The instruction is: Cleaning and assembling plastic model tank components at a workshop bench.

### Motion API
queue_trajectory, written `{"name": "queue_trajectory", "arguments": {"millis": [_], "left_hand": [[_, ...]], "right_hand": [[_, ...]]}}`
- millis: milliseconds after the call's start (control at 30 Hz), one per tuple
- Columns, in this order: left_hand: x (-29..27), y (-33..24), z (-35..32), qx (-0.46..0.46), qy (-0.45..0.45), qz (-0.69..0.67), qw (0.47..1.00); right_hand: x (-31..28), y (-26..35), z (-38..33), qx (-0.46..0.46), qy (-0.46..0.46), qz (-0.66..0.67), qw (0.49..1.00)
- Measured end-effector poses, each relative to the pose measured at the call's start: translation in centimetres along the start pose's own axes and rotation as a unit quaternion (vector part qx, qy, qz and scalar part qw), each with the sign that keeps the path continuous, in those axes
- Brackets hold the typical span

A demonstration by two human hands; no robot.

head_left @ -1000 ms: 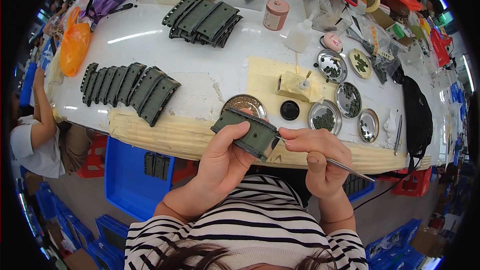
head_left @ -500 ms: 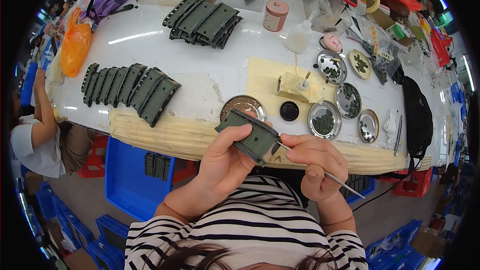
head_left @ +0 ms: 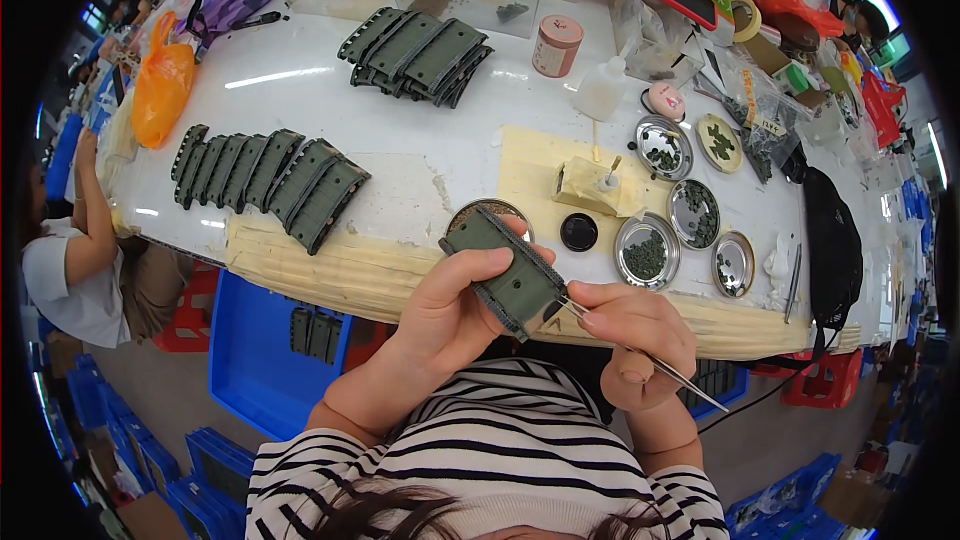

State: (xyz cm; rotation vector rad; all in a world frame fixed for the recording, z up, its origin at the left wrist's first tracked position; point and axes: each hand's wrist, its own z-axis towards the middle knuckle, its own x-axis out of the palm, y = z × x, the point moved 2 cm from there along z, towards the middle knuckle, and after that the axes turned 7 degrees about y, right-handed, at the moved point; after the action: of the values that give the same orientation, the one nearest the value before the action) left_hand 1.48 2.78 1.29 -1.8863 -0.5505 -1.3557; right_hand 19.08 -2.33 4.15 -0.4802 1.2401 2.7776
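My left hand (head_left: 440, 312) grips a dark green ribbed plastic panel (head_left: 508, 275), thumb on its upper face and the fingers mostly hidden beneath. In my right hand (head_left: 648, 332), a pair of metal tweezers (head_left: 684, 380) is pinched, its tips at the panel's right end. Whether the tips hold anything is too small to tell. Just behind the panel sits a round dish (head_left: 470, 210) of brown granules, partly covered. To the right stand a black round cap (head_left: 578, 227) and metal dishes of small green pieces, among them a near dish (head_left: 624, 265) and one behind it (head_left: 712, 215).
Similar panels lie in a row (head_left: 262, 175) at the left and in a stack (head_left: 415, 52) farther back. A pink jar (head_left: 557, 45), a squeeze bottle (head_left: 601, 87) and a tape-covered block (head_left: 590, 187) stand on the table. A blue bin (head_left: 250, 360) is below its edge. Another person sits at the far left.
The panel has turned slightly, and its right end has come down a little. The tweezers now show two separate prongs at the panel's end. The whole view has shifted slightly.
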Motion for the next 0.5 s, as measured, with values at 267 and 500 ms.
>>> {"name": "queue_trajectory", "arguments": {"millis": [267, 500], "left_hand": [[-0.27, 0.13, 0.03, 0.005, 0.014, 0.012, 1.0], [-0.46, 0.23, 0.05, 0.005, 0.017, 0.005, 1.0]], "right_hand": [[0.06, 0.49, 0.05, 0.013, 0.016, -0.034, 0.999], [0.05, 0.65, 0.24, 0.009, 0.023, -0.044, 0.999]]}}
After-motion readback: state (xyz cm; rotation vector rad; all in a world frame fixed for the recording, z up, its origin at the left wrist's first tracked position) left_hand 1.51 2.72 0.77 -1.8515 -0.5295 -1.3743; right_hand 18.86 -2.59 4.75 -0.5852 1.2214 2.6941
